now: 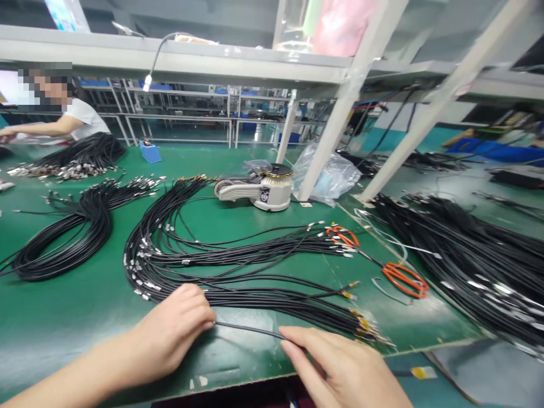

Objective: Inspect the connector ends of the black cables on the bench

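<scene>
A thin black cable (250,328) runs between my two hands, just above the front edge of the green table. My left hand (181,320) pinches it, fingers closed, at the left. Thumb and fingers of my right hand (335,362) are closed on the same cable further right. Its end with a yellow-taped tip (423,373) shows past my right hand, beyond the table edge. Right behind my hands lies a curved bundle of black cables (272,300) with white tags and yellow-taped ends.
A grey tape dispenser (272,192) stands behind the bundle. Orange-handled scissors (403,279) lie at the right, near more black cables (467,255). Coiled cables (72,249) lie left. White posts (335,107) rise at the back; a person (80,116) sits far left.
</scene>
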Demonstrator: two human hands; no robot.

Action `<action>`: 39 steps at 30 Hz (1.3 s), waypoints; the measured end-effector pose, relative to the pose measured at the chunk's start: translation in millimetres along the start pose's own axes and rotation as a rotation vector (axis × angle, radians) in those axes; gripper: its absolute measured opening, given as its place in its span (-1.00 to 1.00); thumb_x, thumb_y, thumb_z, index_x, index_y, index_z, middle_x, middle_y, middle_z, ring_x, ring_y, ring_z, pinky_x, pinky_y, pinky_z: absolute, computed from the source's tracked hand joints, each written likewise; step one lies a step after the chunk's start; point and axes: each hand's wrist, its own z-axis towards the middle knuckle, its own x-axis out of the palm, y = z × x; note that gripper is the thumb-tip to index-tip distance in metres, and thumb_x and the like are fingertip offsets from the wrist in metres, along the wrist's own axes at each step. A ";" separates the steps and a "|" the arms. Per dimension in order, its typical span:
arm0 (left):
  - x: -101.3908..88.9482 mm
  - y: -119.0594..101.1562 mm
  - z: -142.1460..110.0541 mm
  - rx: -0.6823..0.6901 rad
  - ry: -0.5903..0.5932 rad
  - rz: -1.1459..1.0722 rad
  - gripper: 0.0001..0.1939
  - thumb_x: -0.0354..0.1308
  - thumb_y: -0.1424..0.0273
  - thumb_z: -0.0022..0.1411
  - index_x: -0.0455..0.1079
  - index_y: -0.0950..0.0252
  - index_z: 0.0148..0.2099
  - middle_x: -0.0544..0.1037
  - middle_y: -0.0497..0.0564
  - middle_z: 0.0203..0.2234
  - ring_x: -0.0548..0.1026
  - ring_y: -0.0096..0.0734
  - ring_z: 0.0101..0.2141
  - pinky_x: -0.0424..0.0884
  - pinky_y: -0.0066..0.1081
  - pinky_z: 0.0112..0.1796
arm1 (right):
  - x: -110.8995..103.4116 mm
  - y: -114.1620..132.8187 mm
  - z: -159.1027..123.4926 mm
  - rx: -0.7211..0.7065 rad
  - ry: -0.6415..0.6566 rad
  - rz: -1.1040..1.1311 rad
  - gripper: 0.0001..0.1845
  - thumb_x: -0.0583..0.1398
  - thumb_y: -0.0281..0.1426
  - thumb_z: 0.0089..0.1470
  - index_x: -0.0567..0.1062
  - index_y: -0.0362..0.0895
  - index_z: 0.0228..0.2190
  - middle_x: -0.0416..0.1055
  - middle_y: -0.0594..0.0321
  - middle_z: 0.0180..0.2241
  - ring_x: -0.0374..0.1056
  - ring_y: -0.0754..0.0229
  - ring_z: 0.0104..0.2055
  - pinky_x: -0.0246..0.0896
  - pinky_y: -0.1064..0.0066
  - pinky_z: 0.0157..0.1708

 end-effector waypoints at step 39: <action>86.9 -150.7 150.3 -0.178 0.209 -0.518 -0.80 -0.07 0.33 0.21 0.35 0.21 -0.38 0.45 -0.11 -0.52 0.36 -0.45 -0.47 0.21 -0.48 -0.44 | -60.9 -86.9 -111.5 0.512 -0.135 0.559 -0.87 0.14 -0.42 0.02 0.46 -0.15 -0.51 0.42 0.34 -0.47 0.30 0.32 -0.40 0.20 0.50 -0.36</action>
